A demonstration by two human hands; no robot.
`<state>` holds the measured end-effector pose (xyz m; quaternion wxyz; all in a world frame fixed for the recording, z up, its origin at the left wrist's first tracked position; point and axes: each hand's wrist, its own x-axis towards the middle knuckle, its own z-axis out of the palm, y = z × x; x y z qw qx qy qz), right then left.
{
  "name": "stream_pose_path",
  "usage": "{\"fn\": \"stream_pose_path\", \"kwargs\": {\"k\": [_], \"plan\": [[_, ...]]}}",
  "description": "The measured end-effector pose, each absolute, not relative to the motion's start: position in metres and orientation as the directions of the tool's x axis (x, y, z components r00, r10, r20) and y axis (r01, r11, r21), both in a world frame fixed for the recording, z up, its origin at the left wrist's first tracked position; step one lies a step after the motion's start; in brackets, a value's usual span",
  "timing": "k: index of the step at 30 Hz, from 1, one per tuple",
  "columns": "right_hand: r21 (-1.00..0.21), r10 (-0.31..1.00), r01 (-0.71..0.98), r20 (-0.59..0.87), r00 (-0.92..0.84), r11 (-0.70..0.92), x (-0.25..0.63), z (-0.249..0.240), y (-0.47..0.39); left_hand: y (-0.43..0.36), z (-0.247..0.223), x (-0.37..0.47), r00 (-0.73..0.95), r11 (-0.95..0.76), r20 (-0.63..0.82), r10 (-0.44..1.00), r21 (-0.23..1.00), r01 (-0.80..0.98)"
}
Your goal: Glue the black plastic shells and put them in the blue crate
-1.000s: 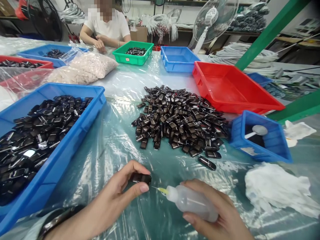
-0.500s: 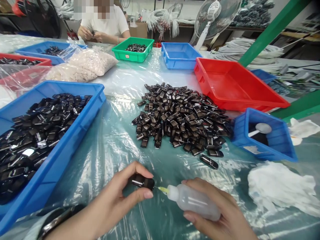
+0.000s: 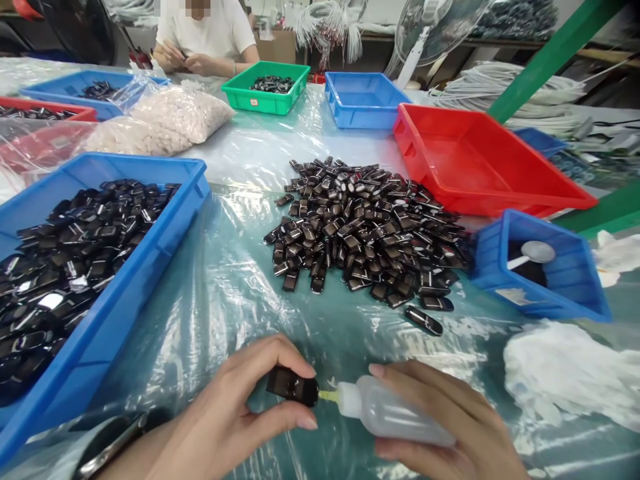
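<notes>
Between thumb and fingers, my left hand (image 3: 250,403) pinches a small glossy black plastic casing (image 3: 287,385), held level above the table. My right hand (image 3: 445,420) is wrapped around a translucent squeeze bottle (image 3: 395,410) with a white cap, lying almost flat in the grip. The bottle's yellow needle tip (image 3: 329,396) points left and meets the casing's rounded right end; whether the needle goes inside cannot be seen. Beyond both hands lies a big heap of similar black casings (image 3: 360,233), with a loose casing (image 3: 423,320) at its near edge.
At left stands a large blue bin (image 3: 165,257) of black casings. A small blue box (image 3: 555,303) holding a scoop (image 3: 537,251), a white cloth (image 3: 570,373) and a red tray (image 3: 450,143) are on the right. A green tray (image 3: 240,100) sits before a co-worker (image 3: 207,37).
Both hands have shifted slightly right and down in view. The bottle's tip has closed the small gap to the casing. The whole scene has shifted a little as the head moved.
</notes>
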<state>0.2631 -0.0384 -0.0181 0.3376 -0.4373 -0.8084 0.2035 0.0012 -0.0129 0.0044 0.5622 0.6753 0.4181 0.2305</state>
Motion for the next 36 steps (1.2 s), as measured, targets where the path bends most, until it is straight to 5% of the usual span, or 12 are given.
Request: {"fn": "stream_pose_path", "kwargs": {"k": [20,36], "plan": [[-0.599,0.851,0.604,0.360,-0.383,0.526,0.265,-0.024,-0.044,-0.013,-0.001,0.002,0.526,-0.082,-0.072,0.847,0.961,0.263],[-0.581,0.864,0.639,0.343,-0.369,0.504,0.266,-0.028,-0.047,-0.015,0.000,0.000,0.549,0.022,-0.318,0.773,0.878,0.479]]}}
